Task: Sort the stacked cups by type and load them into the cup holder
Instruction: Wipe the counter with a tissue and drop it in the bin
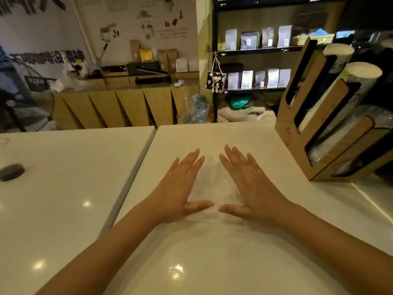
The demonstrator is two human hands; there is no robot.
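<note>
My left hand (177,188) and my right hand (249,186) lie flat on the white table (212,252), palms down, fingers spread, thumbs nearly meeting. Neither holds anything. At the right stands a wooden cup holder (295,137) with slanted slots. Its upper slot holds a stack of white paper cups (338,53). A second white cup stack (361,73) fills the middle slot. The lower slot carries a stack of clear plastic cups (336,137). Both hands are well left of the holder and apart from it.
A second white table (63,188) adjoins on the left, separated by a narrow seam, with a small dark oval object (11,171) on it. Behind are a wooden counter (127,107), a black shelf with pouches (257,60) and a fan (27,99).
</note>
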